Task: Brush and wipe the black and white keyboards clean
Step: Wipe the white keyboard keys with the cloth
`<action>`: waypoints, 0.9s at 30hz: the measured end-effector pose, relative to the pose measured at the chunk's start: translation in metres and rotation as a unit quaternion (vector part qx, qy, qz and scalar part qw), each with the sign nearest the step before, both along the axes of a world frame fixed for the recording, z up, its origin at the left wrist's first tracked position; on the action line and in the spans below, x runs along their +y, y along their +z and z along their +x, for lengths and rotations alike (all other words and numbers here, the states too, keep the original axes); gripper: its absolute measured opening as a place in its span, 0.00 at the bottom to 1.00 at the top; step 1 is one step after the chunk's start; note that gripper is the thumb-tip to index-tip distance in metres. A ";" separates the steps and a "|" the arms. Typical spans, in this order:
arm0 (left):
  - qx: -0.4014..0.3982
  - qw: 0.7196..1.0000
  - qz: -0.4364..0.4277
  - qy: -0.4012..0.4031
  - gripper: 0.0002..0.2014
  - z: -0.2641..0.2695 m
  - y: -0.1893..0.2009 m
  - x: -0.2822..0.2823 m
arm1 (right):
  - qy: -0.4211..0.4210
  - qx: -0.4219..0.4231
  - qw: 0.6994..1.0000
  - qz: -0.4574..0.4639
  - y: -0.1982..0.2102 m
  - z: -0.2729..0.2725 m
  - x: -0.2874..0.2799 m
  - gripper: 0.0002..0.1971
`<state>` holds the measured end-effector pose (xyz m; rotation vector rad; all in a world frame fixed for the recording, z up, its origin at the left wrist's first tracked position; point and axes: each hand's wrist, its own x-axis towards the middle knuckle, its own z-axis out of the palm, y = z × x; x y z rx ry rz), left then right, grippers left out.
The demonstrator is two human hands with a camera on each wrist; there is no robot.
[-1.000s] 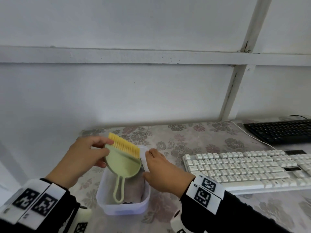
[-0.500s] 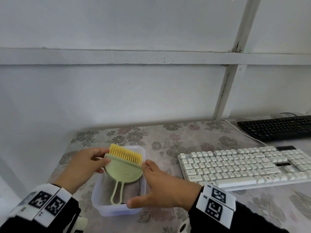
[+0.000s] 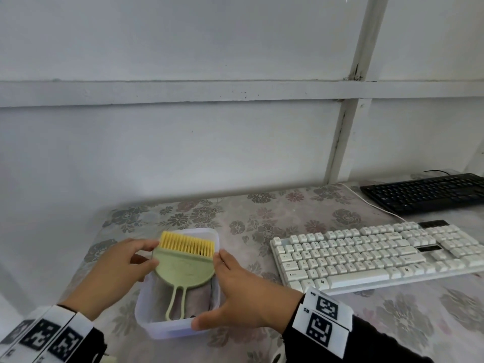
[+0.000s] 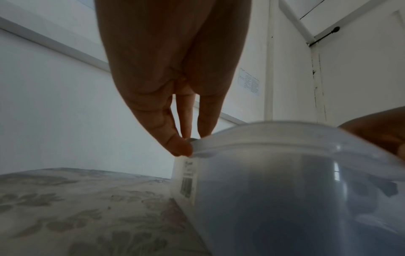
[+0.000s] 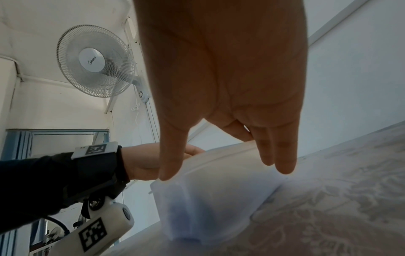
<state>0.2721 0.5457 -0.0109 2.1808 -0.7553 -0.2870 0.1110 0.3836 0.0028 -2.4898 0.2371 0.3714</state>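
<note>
A pale green brush (image 3: 183, 268) with yellow bristles lies across the top of a clear plastic box (image 3: 170, 328); its loop handle points toward me. My left hand (image 3: 153, 254) pinches the left edge of the brush head, fingertips by the box (image 4: 285, 190) rim in the left wrist view. My right hand (image 3: 217, 286) rests straight-fingered along the box's right side, thumb on the near wall. A grey cloth (image 3: 193, 297) lies inside, under the brush. The white keyboard (image 3: 379, 258) sits to the right, with the black keyboard (image 3: 424, 192) behind it.
A floral tablecloth (image 3: 262, 218) covers the table, which ends just left of the box and meets a white wall at the back. A white cable (image 3: 372, 203) runs from the white keyboard toward the wall. A wall fan (image 5: 96, 60) hangs high up.
The brush has tipped down from a raised tilt and now lies flatter on the box. My right hand slid toward me along the box, its thumb now at the near wall.
</note>
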 end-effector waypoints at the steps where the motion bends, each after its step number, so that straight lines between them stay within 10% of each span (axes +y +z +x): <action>1: 0.001 1.000 0.001 -0.004 0.16 -0.001 0.000 0.001 | 0.000 0.000 1.000 -0.001 -0.001 0.000 0.000 0.58; 15: -0.113 0.993 -0.020 -0.025 0.18 -0.056 0.034 -0.039 | -0.004 -0.048 0.998 -0.049 0.016 -0.043 -0.062 0.46; 27: -0.025 0.994 0.002 -0.103 0.27 -0.136 0.026 -0.149 | -0.213 -0.062 0.969 -0.106 0.037 -0.178 -0.246 0.45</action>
